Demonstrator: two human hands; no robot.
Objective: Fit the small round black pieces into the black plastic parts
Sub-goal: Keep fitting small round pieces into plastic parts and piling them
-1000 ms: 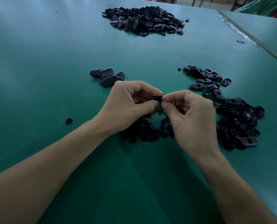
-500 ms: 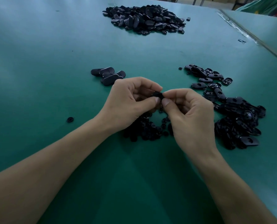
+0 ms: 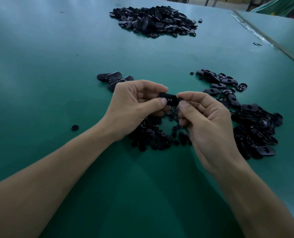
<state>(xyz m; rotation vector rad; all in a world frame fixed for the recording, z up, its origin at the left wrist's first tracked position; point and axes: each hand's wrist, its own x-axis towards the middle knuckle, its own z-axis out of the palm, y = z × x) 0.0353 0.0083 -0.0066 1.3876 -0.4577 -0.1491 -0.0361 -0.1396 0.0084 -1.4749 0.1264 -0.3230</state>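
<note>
Holding the plastic part (image 3: 168, 98) up between them, the left hand (image 3: 136, 107) pinched one end with thumb and forefinger and the right hand (image 3: 209, 124) pinched the other, just above the heap of round pieces (image 3: 156, 134) on the table (image 3: 57, 66). Whether a round piece sat in the part could not be told. Uneven thumb pressure would likely seat it tilted, or pop it free into the heap below. It might also roll off like the stray piece (image 3: 74, 127) lying well apart on the left. Black on black would hide a bad fit.
</note>
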